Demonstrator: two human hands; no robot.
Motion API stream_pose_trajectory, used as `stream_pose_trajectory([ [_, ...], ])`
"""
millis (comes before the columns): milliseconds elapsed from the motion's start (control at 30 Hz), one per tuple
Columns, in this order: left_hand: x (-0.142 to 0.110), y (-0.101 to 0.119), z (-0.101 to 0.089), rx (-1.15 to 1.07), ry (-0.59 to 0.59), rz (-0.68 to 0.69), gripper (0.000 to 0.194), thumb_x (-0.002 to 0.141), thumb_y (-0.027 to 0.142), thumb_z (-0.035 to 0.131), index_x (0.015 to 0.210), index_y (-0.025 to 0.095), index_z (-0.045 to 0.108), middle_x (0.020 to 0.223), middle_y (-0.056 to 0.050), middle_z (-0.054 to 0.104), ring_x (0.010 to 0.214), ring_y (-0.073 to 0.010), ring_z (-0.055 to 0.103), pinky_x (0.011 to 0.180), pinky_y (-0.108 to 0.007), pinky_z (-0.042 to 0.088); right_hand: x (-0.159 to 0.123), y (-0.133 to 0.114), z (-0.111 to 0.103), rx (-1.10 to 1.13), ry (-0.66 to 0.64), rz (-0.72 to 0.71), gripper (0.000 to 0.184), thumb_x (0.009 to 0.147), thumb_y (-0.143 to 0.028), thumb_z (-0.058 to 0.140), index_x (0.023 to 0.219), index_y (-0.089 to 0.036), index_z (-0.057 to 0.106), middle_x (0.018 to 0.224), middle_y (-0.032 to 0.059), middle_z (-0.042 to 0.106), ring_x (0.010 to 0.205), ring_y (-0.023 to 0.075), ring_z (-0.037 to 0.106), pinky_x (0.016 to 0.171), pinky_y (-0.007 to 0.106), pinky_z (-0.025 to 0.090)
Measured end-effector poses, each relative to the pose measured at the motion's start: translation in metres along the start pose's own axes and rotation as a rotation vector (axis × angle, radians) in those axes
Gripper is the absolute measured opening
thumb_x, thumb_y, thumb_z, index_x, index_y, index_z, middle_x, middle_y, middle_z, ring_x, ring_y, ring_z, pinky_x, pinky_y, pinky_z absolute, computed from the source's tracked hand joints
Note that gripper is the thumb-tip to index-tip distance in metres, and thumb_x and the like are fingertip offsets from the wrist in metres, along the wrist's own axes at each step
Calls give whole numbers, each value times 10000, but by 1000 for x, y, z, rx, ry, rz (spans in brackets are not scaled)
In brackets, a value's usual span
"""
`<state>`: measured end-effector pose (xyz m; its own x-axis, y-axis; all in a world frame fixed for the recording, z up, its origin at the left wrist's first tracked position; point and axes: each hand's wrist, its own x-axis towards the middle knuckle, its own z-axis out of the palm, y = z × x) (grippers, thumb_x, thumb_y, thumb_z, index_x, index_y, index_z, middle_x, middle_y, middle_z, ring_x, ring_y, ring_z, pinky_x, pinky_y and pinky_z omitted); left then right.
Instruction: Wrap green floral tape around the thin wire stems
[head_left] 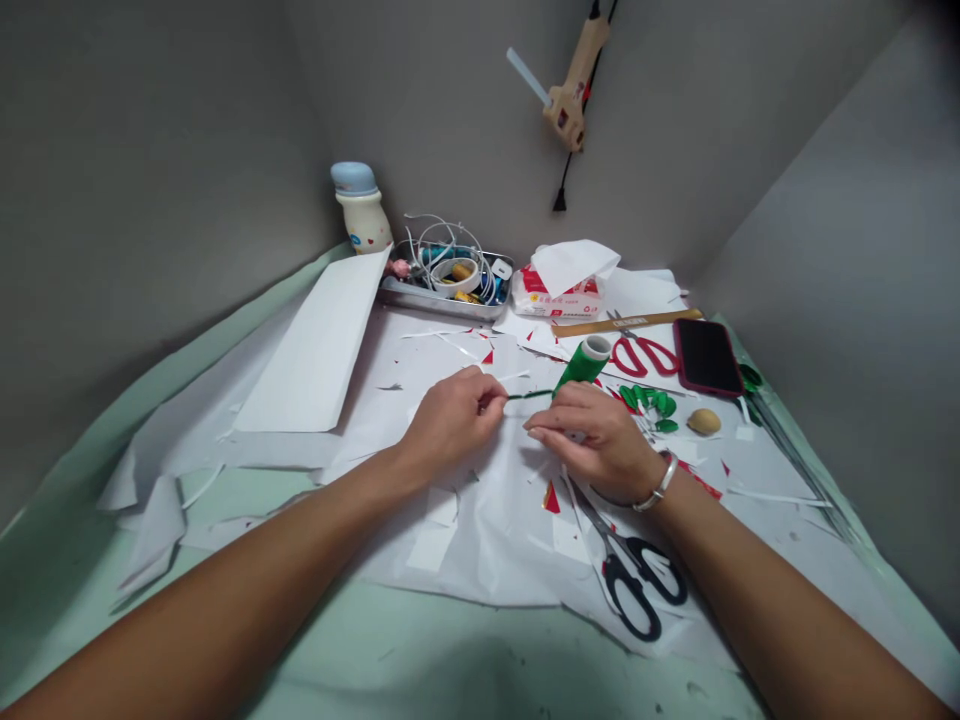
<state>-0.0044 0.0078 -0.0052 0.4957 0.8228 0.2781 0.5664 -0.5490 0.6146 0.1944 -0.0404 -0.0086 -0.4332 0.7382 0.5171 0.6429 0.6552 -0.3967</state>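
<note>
- Pale green tabletop (420,640) under white paper (480,560) strewn with scraps
- Left hand (450,425): fingers (487,395) pinching a thin green stem (529,395)
- Right hand (596,440): fingers (551,422) pressed together beneath a green tape roll (583,364), which meets the stem's far end
- Black scissors (634,580) just below the right fingers
- Green leaves (646,402) just beyond them
- Red scissors (641,355) and phone (707,357) farther beyond

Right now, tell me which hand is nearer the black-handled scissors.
Right. The right hand sits just beyond the black-handled scissors, near their blades; the left hand lies farther away, beyond them and to the left.
</note>
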Motion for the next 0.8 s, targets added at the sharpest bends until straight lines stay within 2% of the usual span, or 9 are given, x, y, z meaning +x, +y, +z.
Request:
stream_pose_trajectory([
  [133, -5, 4, 2, 11, -251, 179, 169, 810, 167, 509, 838, 181, 675, 794, -24, 606, 695, -135, 544, 647, -259, 409, 1, 9, -4, 84, 83, 89, 149, 865, -254, 575, 857, -204, 714, 705, 33, 589, 692, 155, 538, 645, 290, 428],
  [233, -6, 10, -1, -129, -348, 263, 183, 826, 168, 514, 894, 186, 682, 832, -18, 620, 705, -117, 549, 670, -248, 421, 0, 19, -3, 121, 108, 175, 149, 866, -264, 580, 865, -202, 716, 691, 24, 584, 667, 146, 539, 623, 276, 430],
  [300, -5, 13, -6, -240, -320, 243, 183, 847, 193, 510, 911, 182, 682, 850, -25, 626, 735, -116, 557, 698, -249, 431, -1, 23, 0, 123, 82, 200, 160, 872, -266, 571, 859, -196, 715, 680, 20, 575, 651, 139, 531, 608, 267, 422],
  [400, -2, 14, -10, -322, -173, 123, 184, 865, 250, 509, 890, 170, 673, 855, -34, 633, 752, -124, 562, 713, -262, 443, -2, 21, 4, 104, -7, 139, 168, 877, -246, 554, 856, -187, 710, 683, 19, 571, 652, 135, 523, 611, 261, 412],
  [500, 0, 10, -9, -273, 11, -17, 184, 856, 266, 517, 847, 159, 666, 850, -35, 637, 727, -128, 564, 696, -269, 445, -2, 11, 7, 38, -89, 47, 156, 874, -238, 560, 848, -190, 706, 675, 17, 566, 668, 139, 514, 656, 275, 403],
  [567, 1, 5, -6, -185, 76, -59, 179, 846, 251, 516, 841, 158, 669, 838, -34, 632, 715, -132, 564, 682, -272, 439, -1, 4, 7, 2, -109, 0, 151, 874, -248, 564, 846, -193, 703, 681, 19, 568, 686, 144, 510, 678, 289, 393],
  [667, 0, 0, -1, -42, 53, -23, 168, 829, 205, 506, 827, 157, 667, 809, -34, 614, 704, -138, 552, 668, -274, 424, 0, -1, 4, -21, -52, -23, 152, 878, -256, 562, 865, -196, 701, 698, 26, 574, 701, 151, 509, 678, 302, 386],
  [800, -4, 3, 1, 22, -148, 138, 165, 804, 163, 510, 820, 163, 674, 781, -24, 601, 692, -133, 539, 643, -260, 409, 1, 5, -2, 55, 76, 49, 142, 871, -245, 574, 862, -198, 708, 707, 32, 593, 694, 154, 528, 662, 298, 412],
])
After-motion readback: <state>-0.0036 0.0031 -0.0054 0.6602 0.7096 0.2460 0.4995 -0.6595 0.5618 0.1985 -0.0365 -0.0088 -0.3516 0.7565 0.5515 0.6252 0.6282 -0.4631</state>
